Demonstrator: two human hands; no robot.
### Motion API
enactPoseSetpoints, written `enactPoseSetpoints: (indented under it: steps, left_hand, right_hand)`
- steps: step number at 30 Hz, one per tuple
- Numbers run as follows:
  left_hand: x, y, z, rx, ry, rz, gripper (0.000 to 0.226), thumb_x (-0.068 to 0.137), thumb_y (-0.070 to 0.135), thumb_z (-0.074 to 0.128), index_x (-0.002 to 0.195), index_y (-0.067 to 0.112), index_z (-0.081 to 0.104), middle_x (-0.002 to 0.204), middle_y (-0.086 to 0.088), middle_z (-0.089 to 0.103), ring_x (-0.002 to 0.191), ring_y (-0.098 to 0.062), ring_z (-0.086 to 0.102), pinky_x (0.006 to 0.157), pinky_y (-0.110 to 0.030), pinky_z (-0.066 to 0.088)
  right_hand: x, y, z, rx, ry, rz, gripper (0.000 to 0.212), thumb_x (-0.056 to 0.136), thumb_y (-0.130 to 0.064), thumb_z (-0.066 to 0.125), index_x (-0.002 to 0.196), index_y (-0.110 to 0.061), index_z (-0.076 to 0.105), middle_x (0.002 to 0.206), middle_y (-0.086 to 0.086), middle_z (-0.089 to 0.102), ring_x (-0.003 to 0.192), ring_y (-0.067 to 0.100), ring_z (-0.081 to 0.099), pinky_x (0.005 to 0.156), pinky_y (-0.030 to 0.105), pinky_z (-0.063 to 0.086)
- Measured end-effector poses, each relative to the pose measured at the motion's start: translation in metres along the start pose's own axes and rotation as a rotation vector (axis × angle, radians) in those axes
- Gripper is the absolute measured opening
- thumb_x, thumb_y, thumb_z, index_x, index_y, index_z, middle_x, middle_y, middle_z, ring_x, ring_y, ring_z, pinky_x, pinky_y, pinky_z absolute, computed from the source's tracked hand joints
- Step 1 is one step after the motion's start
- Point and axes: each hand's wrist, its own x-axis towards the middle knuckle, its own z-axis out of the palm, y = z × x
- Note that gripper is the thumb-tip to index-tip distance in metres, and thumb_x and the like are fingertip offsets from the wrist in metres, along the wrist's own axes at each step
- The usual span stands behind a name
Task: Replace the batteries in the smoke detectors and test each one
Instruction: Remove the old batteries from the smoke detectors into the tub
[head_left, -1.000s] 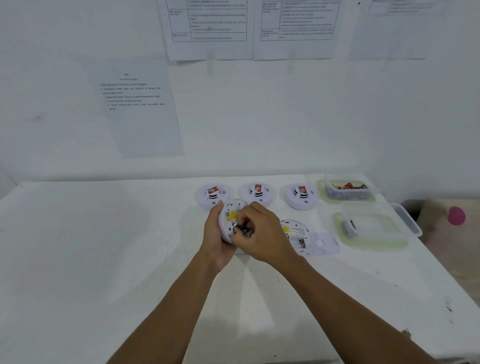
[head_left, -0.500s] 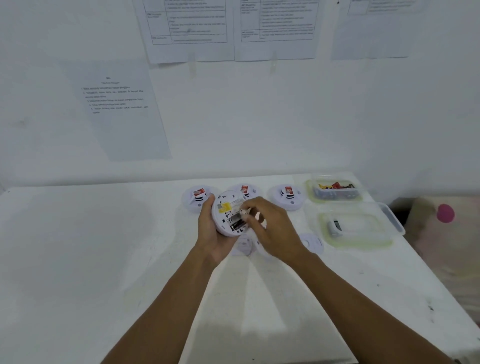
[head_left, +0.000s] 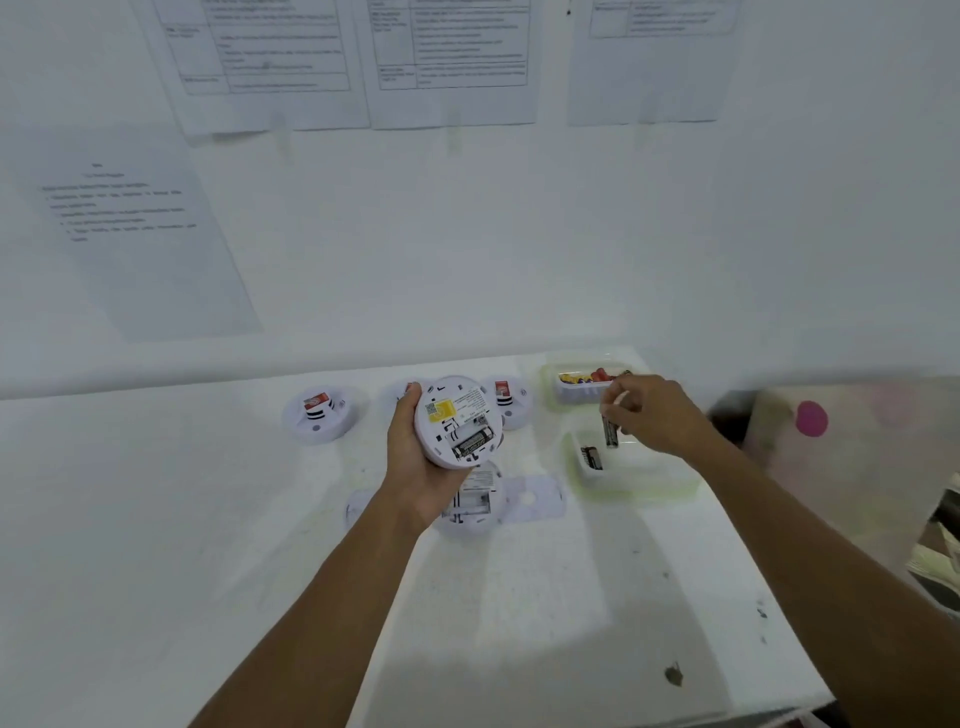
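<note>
From the head view, the person's left hand (head_left: 413, 457) grips a round white plastic smoke detector (head_left: 457, 415) by its left edge and underside. It is held above the white table (head_left: 156, 519) with its back tilted towards the camera. The back carries a yellow sticker and printed label, and its open bay holds one black cylindrical battery (head_left: 472, 442) lying beside an empty slot. The right hand (head_left: 657, 415) is off to the right, its fingertips pinching a second black battery (head_left: 609, 431) that hangs nearly upright. This battery is over the near clear plastic tray (head_left: 649, 491) with a greenish rim, where another black battery (head_left: 591, 458) lies at the left end. Just behind that tray, against the wall, a smaller clear plastic tub (head_left: 551, 387) holds a jumble of red, yellow and blue batteries. Along the back of the table sit domed white detectors with red tags: one at the left (head_left: 319, 413), one mostly hidden behind the left hand's fingers, and one just right of the held unit (head_left: 509, 402). Directly below the left hand another opened white detector (head_left: 475, 504) lies back-up on the table. A flat white mounting plate (head_left: 535, 499) touches its right side, and a second plate (head_left: 356, 509) shows to the left of the wrist. Printed paper sheets (head_left: 452, 62) are taped to the white wall above.
</note>
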Motion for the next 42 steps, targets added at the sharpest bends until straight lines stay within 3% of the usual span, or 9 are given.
enactPoseSetpoints:
  steps: [4, 11, 17, 20, 24, 28, 33, 36, 42]
  left_hand:
    - [0.004, -0.019, 0.014, 0.037, -0.039, -0.031, 0.05, 0.092, 0.05, 0.047, 0.101, 0.012, 0.078, 0.118, -0.014, 0.07, 0.113, -0.034, 0.061, 0.107, -0.051, 0.04]
    - [0.011, -0.039, 0.027, 0.01, -0.078, -0.093, 0.072, 0.082, 0.056, 0.056, 0.135, 0.007, 0.057, 0.14, -0.021, 0.055, 0.133, -0.041, 0.047, 0.106, -0.05, 0.041]
    - [0.017, -0.045, 0.028, 0.017, -0.053, -0.068, 0.07, 0.084, 0.052, 0.057, 0.138, 0.007, 0.054, 0.139, -0.022, 0.056, 0.136, -0.04, 0.043, 0.113, -0.051, 0.034]
    - [0.02, -0.049, 0.031, 0.044, -0.007, -0.032, 0.064, 0.092, 0.051, 0.049, 0.137, 0.006, 0.054, 0.138, -0.021, 0.056, 0.131, -0.037, 0.049, 0.111, -0.046, 0.038]
    - [0.021, -0.053, 0.034, 0.128, 0.014, 0.016, 0.059, 0.096, 0.055, 0.041, 0.126, 0.009, 0.063, 0.126, -0.02, 0.064, 0.109, -0.031, 0.061, 0.092, -0.041, 0.047]
    - [0.021, -0.055, 0.032, 0.164, 0.007, 0.044, 0.057, 0.096, 0.056, 0.04, 0.117, 0.012, 0.068, 0.118, -0.017, 0.067, 0.103, -0.028, 0.062, 0.088, -0.039, 0.047]
    - [0.023, -0.054, 0.028, 0.169, 0.005, 0.051, 0.053, 0.098, 0.054, 0.037, 0.113, 0.015, 0.07, 0.112, -0.013, 0.071, 0.097, -0.026, 0.065, 0.081, -0.037, 0.051]
    - [0.023, -0.057, 0.031, 0.155, -0.005, 0.038, 0.054, 0.099, 0.053, 0.036, 0.116, 0.012, 0.067, 0.111, -0.013, 0.072, 0.097, -0.025, 0.066, 0.084, -0.038, 0.051]
    - [0.024, -0.051, 0.035, 0.094, -0.001, 0.01, 0.059, 0.096, 0.054, 0.04, 0.126, 0.008, 0.062, 0.125, -0.016, 0.066, 0.114, -0.03, 0.062, 0.099, -0.041, 0.046]
  right_hand:
    - [0.005, 0.023, 0.01, -0.097, -0.135, 0.106, 0.009, 0.084, -0.022, 0.068, 0.076, -0.02, 0.066, 0.057, -0.006, 0.069, 0.06, 0.013, 0.069, 0.058, 0.023, 0.047]
    - [0.01, 0.029, 0.019, 0.085, -0.167, 0.207, 0.015, 0.091, -0.007, 0.055, 0.085, -0.015, 0.066, 0.069, 0.008, 0.071, 0.054, 0.016, 0.067, 0.05, 0.022, 0.048]
    - [-0.011, 0.0, 0.013, 0.126, 0.016, -0.074, 0.013, 0.091, -0.014, 0.059, 0.083, -0.021, 0.066, 0.075, -0.001, 0.07, 0.066, 0.016, 0.066, 0.065, 0.029, 0.053]
    - [-0.031, -0.029, 0.026, 0.287, 0.063, -0.195, 0.012, 0.088, -0.007, 0.065, 0.08, -0.016, 0.069, 0.076, -0.008, 0.066, 0.059, 0.001, 0.058, 0.058, 0.008, 0.043]
    - [-0.042, -0.037, 0.057, 0.359, 0.134, -0.1, 0.006, 0.086, -0.011, 0.068, 0.087, -0.015, 0.072, 0.09, -0.01, 0.068, 0.071, -0.002, 0.063, 0.063, 0.006, 0.044]
    - [-0.045, -0.045, 0.07, 0.527, 0.168, 0.036, 0.004, 0.086, -0.013, 0.067, 0.087, -0.013, 0.071, 0.088, -0.005, 0.072, 0.079, 0.004, 0.066, 0.072, 0.024, 0.055]
    - [-0.044, -0.053, 0.069, 0.597, 0.213, 0.063, 0.011, 0.085, -0.019, 0.07, 0.076, -0.015, 0.067, 0.075, -0.005, 0.069, 0.066, 0.003, 0.062, 0.065, 0.025, 0.055]
    - [-0.043, -0.056, 0.07, 0.583, 0.219, 0.005, 0.013, 0.083, -0.015, 0.073, 0.078, -0.016, 0.061, 0.079, -0.003, 0.07, 0.069, 0.002, 0.064, 0.059, 0.011, 0.048]
    - [-0.027, -0.033, 0.032, 0.598, 0.192, -0.017, 0.011, 0.08, -0.004, 0.072, 0.084, -0.011, 0.065, 0.078, -0.001, 0.069, 0.063, 0.004, 0.059, 0.057, 0.01, 0.043]
